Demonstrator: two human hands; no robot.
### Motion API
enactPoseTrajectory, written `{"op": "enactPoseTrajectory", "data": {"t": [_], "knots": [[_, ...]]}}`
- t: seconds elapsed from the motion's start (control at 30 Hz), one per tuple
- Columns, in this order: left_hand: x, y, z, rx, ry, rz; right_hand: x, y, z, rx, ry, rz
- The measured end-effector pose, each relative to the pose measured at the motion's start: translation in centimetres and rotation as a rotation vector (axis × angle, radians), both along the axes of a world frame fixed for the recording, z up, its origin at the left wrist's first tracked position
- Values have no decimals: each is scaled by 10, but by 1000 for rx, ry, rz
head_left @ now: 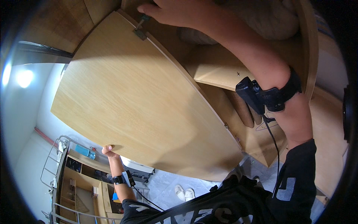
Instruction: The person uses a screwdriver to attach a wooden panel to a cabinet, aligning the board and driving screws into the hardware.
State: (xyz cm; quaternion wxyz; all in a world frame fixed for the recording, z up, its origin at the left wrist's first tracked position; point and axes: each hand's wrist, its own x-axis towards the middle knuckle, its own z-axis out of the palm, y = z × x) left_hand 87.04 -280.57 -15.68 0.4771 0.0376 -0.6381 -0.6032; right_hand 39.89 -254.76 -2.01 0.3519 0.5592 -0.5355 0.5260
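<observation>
A large light-wood cabinet door (138, 100) swings out across the middle of the view. My left hand (110, 151) grips its outer lower edge, thumb on the near face and the other fingers hidden behind. Up at the top, my right hand (160, 12) is curled beside a metal hinge (140, 33) on the door's inner edge. A small dark green piece (145, 17) shows right under its fingertips. The frame's edge cuts off part of this hand, so what it grips is not clear.
Behind the door stands the wooden cabinet with a shelf (216, 72), a grey bundle (261, 18) above and a hanger (266, 125) below. White shoes (184, 193) lie on the grey floor. A metal-framed bunk with a desk (84, 186) is at lower left.
</observation>
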Motion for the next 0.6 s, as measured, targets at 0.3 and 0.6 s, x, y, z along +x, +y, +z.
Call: {"op": "enactPoseTrajectory", "data": {"t": [0.3,0.6], "knots": [[-10,12,4,-2,5,78,4,12,2,103,-33,116],[-13,10,2,-22,-18,241,-1,2,1,-104,16,163]]}}
